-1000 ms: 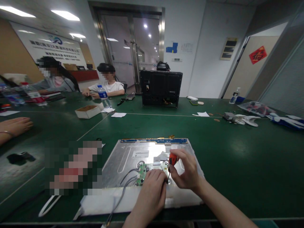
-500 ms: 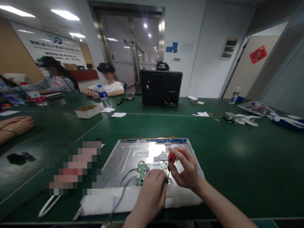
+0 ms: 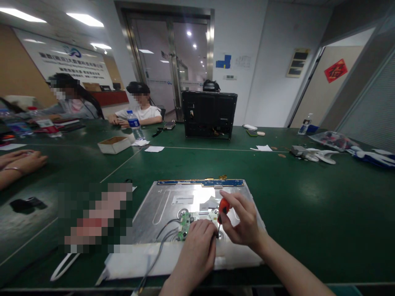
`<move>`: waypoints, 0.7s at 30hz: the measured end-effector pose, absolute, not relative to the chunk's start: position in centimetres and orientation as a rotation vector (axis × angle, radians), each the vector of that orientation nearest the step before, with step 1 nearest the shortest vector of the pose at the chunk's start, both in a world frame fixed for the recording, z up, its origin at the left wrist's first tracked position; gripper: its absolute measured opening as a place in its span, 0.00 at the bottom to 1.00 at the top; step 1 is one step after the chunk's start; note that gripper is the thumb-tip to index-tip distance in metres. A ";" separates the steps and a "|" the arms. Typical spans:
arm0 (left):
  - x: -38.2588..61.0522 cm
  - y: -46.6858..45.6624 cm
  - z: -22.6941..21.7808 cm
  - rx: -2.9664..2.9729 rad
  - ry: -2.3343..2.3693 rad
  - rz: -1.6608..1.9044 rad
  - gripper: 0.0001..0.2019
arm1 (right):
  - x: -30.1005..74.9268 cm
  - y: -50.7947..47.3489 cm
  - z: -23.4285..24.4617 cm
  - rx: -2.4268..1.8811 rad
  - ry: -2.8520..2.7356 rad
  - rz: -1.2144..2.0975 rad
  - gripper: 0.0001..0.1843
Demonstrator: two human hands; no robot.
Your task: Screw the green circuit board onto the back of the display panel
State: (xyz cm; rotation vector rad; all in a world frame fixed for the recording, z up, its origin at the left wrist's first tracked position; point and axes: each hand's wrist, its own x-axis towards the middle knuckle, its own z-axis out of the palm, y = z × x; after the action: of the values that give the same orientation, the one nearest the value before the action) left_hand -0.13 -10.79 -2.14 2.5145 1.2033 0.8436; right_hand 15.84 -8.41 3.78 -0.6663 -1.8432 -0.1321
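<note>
My right hand (image 3: 242, 218) grips a screwdriver (image 3: 224, 206) with a red and black handle. Its thin shaft points down at the lower right corner of a green circuit board (image 3: 185, 222). Over the board lies my left hand (image 3: 200, 240), fingers curled together beside the screwdriver tip; what they pinch, if anything, is hidden. Underneath is a silver metal display panel (image 3: 145, 218) with a blue circuit strip (image 3: 185, 183) along its far edge and a whitish strip (image 3: 132, 259) along the near edge. Dark cables (image 3: 163, 246) run from the board toward me.
Left of the panel lies a blurred-out pinkish item (image 3: 98, 213). Farther off on the green table stand an open box (image 3: 114, 144), a bottle (image 3: 135, 125) and a black monitor housing (image 3: 210, 113). Another person's hands (image 3: 26, 162) rest at the left; two people sit beyond.
The screwdriver handle has turned and tilted slightly to the right in my right hand. My left hand stays put. The other person's hands at the left have shifted a little to the right.
</note>
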 end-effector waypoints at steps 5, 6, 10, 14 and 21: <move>-0.1 -10.8 -2.2 2.525 1.208 0.862 0.09 | 15.9 -8.1 3.5 -0.591 -1.854 -0.097 0.26; -0.1 -10.8 -2.3 2.528 1.213 0.867 0.09 | 15.9 -8.1 3.4 -0.593 -1.849 -0.105 0.25; 0.0 -10.8 -2.5 2.529 1.230 0.870 0.09 | 15.8 -8.1 3.2 -0.674 -1.813 -0.160 0.24; 0.0 -10.8 -2.4 2.535 1.216 0.876 0.08 | 15.8 -8.2 3.4 -0.693 -1.841 -0.176 0.28; 0.0 -10.7 -2.4 2.543 1.217 0.872 0.08 | 15.9 -8.1 3.3 -0.616 -1.842 -0.133 0.27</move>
State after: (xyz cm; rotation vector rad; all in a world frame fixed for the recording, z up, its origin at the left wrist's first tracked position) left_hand -0.04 -10.73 -2.38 2.5435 1.2167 0.8722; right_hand 15.90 -8.14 3.29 -0.6165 -1.8417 -0.1328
